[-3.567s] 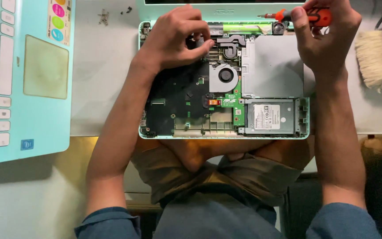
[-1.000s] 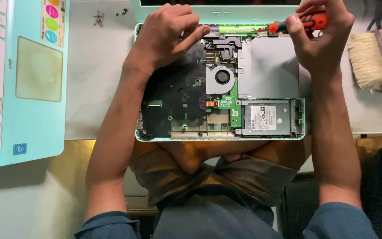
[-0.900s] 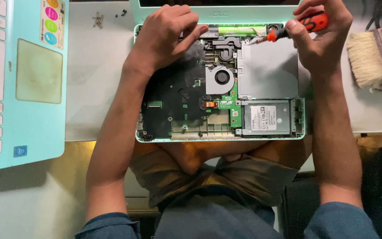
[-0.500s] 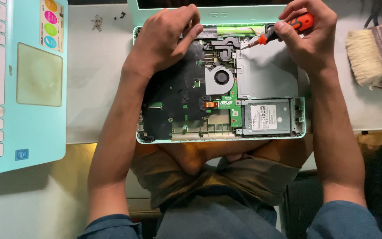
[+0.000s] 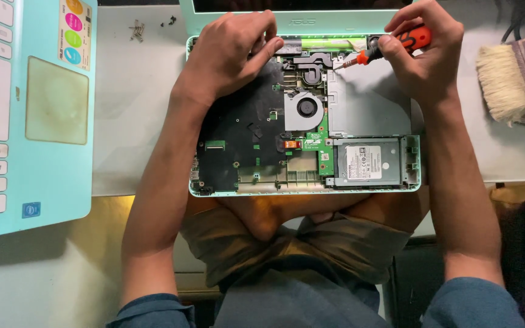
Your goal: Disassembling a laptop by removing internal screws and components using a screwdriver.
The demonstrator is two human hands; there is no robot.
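Since tilted lower, screwdriver [image 5: 396, 45] leftward.

white rect label [image 5: 364, 163] on silver drive, lwr-right | multicolour dot sticker strip [image 5: 75, 30] on teal palmrest, top-left

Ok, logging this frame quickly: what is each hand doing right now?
Left hand: holds nothing, fingers pressing on the opened laptop base.
Right hand: closed around an orange-handled screwdriver.

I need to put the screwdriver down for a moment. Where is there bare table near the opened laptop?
Freest: the grey strip of table between the turquoise keyboard cover and the opened laptop, below the loose screws. A smaller patch lies under the paintbrush at right. The laptop's top edge is crowded by left hand and right hand holding the screwdriver.
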